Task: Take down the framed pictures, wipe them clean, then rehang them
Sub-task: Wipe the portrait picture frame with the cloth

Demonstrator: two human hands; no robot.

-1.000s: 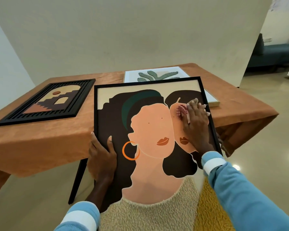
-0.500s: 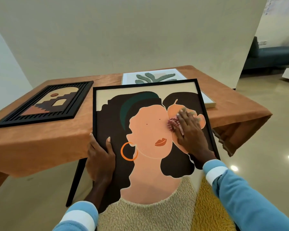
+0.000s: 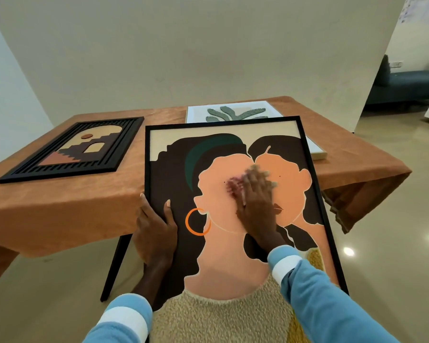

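A large black-framed picture of two faces (image 3: 223,256) leans tilted against the table's front edge, its lower part near my body. My left hand (image 3: 155,233) grips its left frame edge, thumb on the front. My right hand (image 3: 256,201) lies flat on the glass near the middle, pressing a pinkish-red cloth (image 3: 234,185) that shows past my fingers on the left. The hand and cloth are motion-blurred. Two more framed pictures lie flat on the table: a black ribbed one with an arch design (image 3: 72,148) at left, and a white one with a green plant (image 3: 233,112) behind the big frame.
The table wears an orange-brown cloth (image 3: 60,206) that hangs over its edges, with a dark leg (image 3: 114,266) below. A plain wall rises behind it. At the right the glossy floor (image 3: 394,243) opens toward a dark blue sofa (image 3: 411,85).
My right hand has slid the cloth leftward and slightly down across the glass, from the right-hand face to the middle. My left hand keeps its grip on the frame's left edge.
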